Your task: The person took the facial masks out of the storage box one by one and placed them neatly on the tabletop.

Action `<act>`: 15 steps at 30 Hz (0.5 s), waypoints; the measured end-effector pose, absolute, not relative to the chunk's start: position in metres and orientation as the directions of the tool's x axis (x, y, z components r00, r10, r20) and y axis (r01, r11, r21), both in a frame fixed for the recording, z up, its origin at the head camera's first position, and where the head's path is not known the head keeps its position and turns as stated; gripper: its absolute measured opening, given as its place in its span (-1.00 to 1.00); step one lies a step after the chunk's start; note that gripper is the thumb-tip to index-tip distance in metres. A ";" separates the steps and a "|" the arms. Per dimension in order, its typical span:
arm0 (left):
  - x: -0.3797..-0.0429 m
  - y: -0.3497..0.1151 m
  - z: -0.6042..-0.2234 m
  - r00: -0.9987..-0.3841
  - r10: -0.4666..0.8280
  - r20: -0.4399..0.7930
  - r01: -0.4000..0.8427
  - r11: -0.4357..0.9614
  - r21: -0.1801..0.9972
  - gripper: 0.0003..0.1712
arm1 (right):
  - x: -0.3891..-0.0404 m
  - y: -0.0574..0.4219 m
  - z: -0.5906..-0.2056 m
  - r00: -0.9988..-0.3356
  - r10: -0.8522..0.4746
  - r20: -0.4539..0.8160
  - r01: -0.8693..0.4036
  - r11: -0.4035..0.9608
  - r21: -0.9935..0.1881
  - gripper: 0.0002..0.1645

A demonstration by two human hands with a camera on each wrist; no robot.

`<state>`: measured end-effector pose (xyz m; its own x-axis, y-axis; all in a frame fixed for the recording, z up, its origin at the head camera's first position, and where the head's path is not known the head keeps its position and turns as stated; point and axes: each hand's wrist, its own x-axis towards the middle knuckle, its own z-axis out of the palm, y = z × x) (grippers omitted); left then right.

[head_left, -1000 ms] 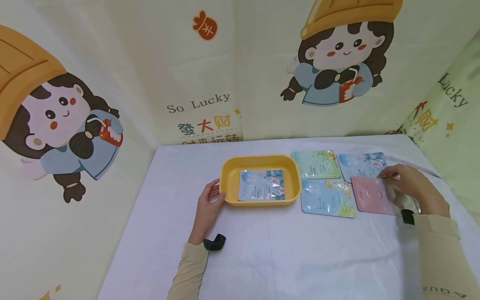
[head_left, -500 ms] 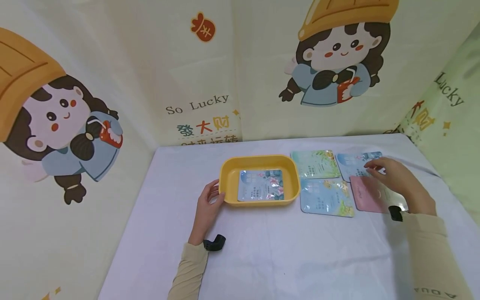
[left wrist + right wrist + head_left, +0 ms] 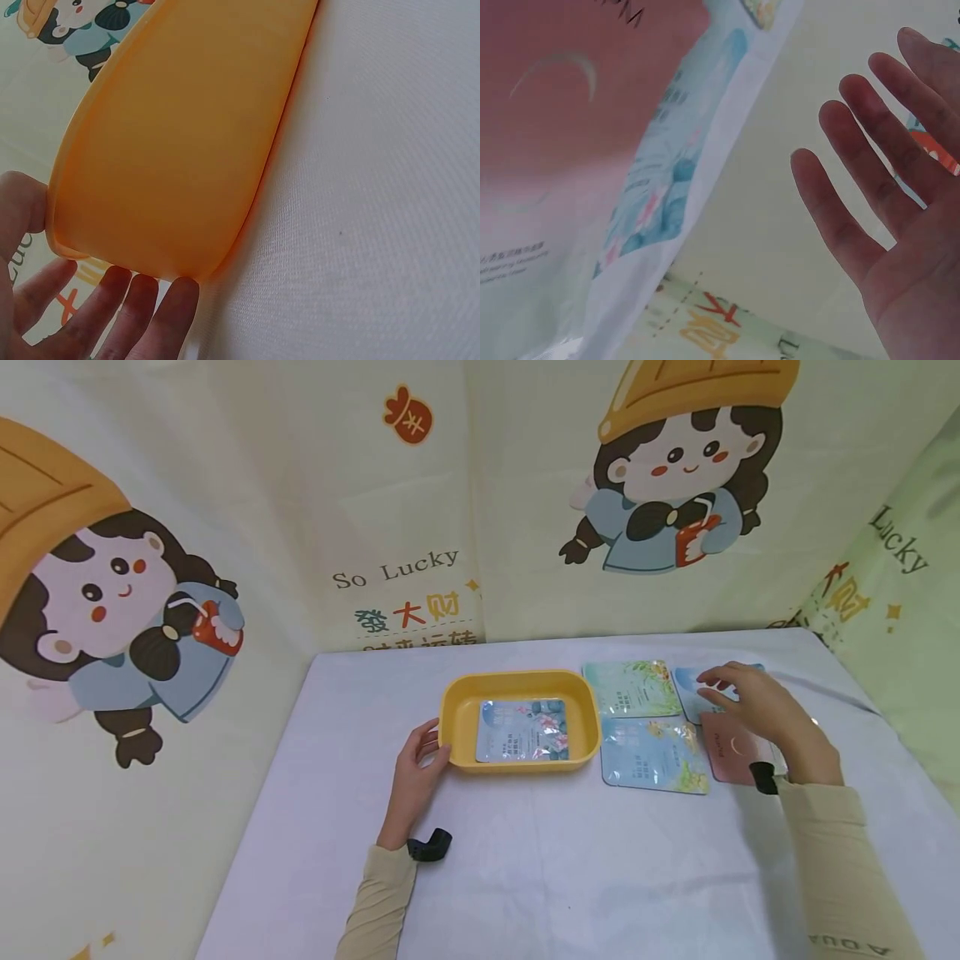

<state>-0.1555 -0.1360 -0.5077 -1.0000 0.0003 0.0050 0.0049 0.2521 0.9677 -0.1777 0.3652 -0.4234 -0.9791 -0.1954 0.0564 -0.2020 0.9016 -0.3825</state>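
Observation:
My left hand [image 3: 412, 781] holds the left end of a shallow yellow tray [image 3: 525, 767]. In the left wrist view its thumb lies at the rim and its fingertips touch the tray's end wall. One blue flowered face mask packet [image 3: 522, 731] lies inside the tray. Over the far-right packets is my right hand [image 3: 768, 706], fingers spread apart and nothing in it. Beneath it, partly covered, are a blue flowered packet [image 3: 686, 689] and a pink packet [image 3: 723, 752] with a crescent, which fades to silver. The right wrist view shows the fingers apart from both packets.
Between the tray and the pink packet lie a green packet [image 3: 632, 689] at the back and a light blue packet [image 3: 654, 756] in front. A white cloth [image 3: 570, 877] covers the table. Printed curtains [image 3: 525, 527] hang behind and at the sides.
My right hand has moved left, from the right side of the pink packet to over the blue flowered one. My left hand and the tray have stayed in place.

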 end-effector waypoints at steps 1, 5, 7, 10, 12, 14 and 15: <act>-0.155 -0.136 -0.508 -1.000 -0.001 0.007 0.007 0.253 0.967 -0.45 | -0.178 0.363 -0.423 -0.977 -0.202 0.063 -0.211 0.899 -0.383 -0.66; -0.153 -0.135 -0.508 -1.000 -0.001 0.009 0.008 0.250 0.968 -0.44 | -0.178 0.355 -0.421 -0.963 -0.250 0.099 -0.269 0.889 -0.370 -0.68; -0.152 -0.134 -0.508 -1.000 0.000 0.003 0.003 0.247 0.969 -0.45 | -0.179 0.351 -0.421 -0.959 -0.265 0.105 -0.285 0.888 -0.362 -0.68; -0.151 -0.134 -0.509 -1.000 0.006 0.001 0.003 0.236 0.972 -0.45 | -0.179 0.345 -0.420 -0.959 -0.268 0.098 -0.285 0.892 -0.351 -0.67; -0.151 -0.133 -0.510 -1.000 0.007 0.003 0.005 0.230 0.973 -0.44 | -0.180 0.340 -0.420 -0.959 -0.269 0.094 -0.284 0.894 -0.346 -0.67; -0.150 -0.133 -0.510 -1.000 0.005 0.006 0.007 0.227 0.974 -0.44 | -0.179 0.335 -0.419 -0.954 -0.281 0.102 -0.299 0.893 -0.336 -0.67; -0.150 -0.133 -0.510 -1.000 0.003 0.006 0.006 0.225 0.974 -0.45 | -0.179 0.332 -0.419 -0.950 -0.292 0.111 -0.313 0.891 -0.329 -0.67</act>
<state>-0.1495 -0.1330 -0.5103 -1.0000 0.0034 0.0058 0.0064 0.2252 0.9743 -0.1793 0.3322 -0.4186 -0.9499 -0.2923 0.1108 -0.3126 0.8912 -0.3286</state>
